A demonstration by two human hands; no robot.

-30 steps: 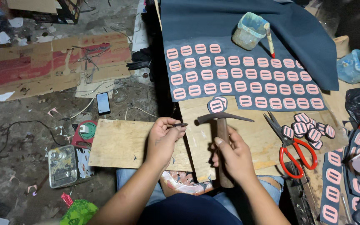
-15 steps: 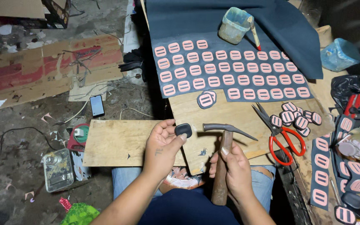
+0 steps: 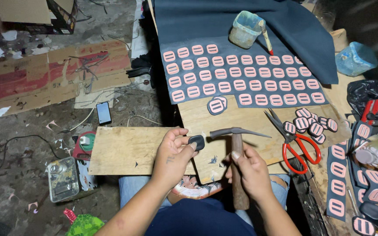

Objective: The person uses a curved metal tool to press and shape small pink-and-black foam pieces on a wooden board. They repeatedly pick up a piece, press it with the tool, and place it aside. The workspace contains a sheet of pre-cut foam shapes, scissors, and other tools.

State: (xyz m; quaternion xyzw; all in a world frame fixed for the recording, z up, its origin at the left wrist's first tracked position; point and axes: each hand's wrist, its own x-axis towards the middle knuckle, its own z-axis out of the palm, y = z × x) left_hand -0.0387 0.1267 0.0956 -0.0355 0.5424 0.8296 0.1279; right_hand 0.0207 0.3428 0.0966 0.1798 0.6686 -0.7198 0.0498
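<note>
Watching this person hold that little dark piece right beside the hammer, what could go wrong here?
The left hand pinches the small dark piece right beside the hammer held in the right hand; a strike might catch a fingertip. The open red-handled scissors lie close by, so a stray swing might hit them.

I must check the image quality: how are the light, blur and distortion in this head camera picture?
Head view: bright light falls on the hands, the left hand pinching a small dark patch, the right hand gripping a hammer, all sharp; the right side near the black bag sinks into shadow; the blue bag looks blurred; edges bend slightly, wide-angle.
</note>
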